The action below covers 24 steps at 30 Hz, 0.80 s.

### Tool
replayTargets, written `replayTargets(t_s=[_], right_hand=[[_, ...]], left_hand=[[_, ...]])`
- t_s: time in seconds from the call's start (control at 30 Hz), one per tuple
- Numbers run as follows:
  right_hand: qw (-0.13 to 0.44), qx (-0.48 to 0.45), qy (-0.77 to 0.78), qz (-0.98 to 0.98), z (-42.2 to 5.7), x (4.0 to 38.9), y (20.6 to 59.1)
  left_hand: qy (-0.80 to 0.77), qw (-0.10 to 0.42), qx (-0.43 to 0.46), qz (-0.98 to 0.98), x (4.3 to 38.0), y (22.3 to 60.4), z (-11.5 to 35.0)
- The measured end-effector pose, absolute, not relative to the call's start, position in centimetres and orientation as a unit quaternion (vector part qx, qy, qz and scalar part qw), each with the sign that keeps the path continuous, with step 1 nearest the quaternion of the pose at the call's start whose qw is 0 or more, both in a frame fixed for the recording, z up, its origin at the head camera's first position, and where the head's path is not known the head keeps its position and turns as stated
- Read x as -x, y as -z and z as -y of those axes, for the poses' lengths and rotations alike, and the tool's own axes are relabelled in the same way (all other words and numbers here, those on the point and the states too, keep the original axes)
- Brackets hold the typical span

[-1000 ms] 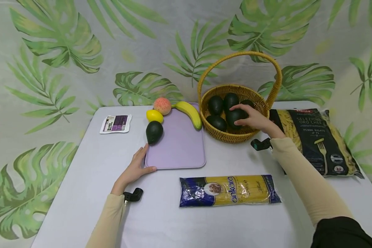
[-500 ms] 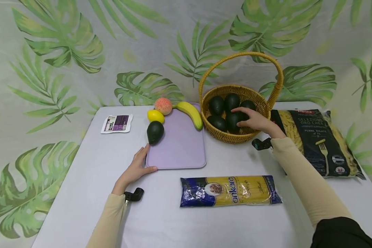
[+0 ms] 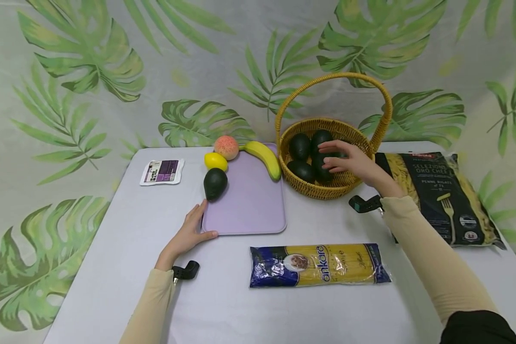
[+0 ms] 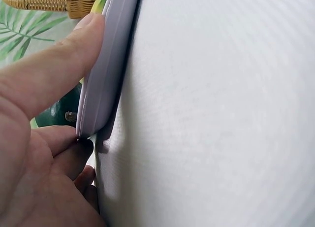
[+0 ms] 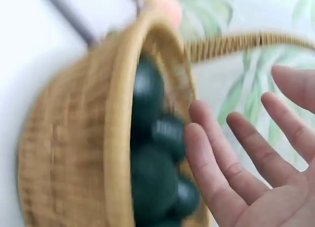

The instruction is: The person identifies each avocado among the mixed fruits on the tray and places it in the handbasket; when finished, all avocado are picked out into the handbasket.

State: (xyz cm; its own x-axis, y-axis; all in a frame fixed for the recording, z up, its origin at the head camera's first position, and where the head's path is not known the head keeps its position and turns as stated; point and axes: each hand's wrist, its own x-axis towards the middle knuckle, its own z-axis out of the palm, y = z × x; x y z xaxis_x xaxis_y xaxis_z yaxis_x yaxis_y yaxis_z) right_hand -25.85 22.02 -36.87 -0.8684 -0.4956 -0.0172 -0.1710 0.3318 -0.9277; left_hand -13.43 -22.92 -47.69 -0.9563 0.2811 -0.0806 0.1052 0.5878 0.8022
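My right hand [image 3: 353, 165] hovers over a wicker basket [image 3: 314, 190] holding several dark green avocados [image 3: 300, 146], its fingers spread and holding nothing. The right wrist view, slightly blurred, shows the same bare fingers [image 5: 201, 155] beside the basket's mouth. My left hand [image 3: 187, 234] touches the near left corner of a lilac tray [image 3: 247, 215], thumb along the front edge and fingers at the left side. On the tray's left edge lies another avocado [image 3: 215, 184], beyond it a lemon [image 3: 215, 162] and a peach [image 3: 226, 147]. A banana [image 3: 263, 157] curves along the far right.
A spaghetti pack [image 3: 320, 265] lies in front of the tray and basket. To the basket's right is a large black bag of penne [image 3: 443, 198], partly under the right forearm. A small white and purple packet [image 3: 162, 172] lies at the back left. The basket's tall handle [image 3: 333, 75] arches overhead.
My right fingers have let go of the avocado in the basket and lifted slightly off it, opening out. The left hand and tray have stayed put.
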Motion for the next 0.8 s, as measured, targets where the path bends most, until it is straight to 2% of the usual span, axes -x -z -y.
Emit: replayTargets(t_s=[0.33,0.8], right_hand=[[0.188,0.298,0.541,-0.764,-14.2,24.4,36.9],[0.272,0.317,0.540,-0.731,-5.3,25.5,39.4]], left_hand=[[-0.440,0.097,-0.106,-0.887,13.4,47.8,22.9],[-0.430,0.098,-0.093,-0.893,13.5,47.6,23.0]])
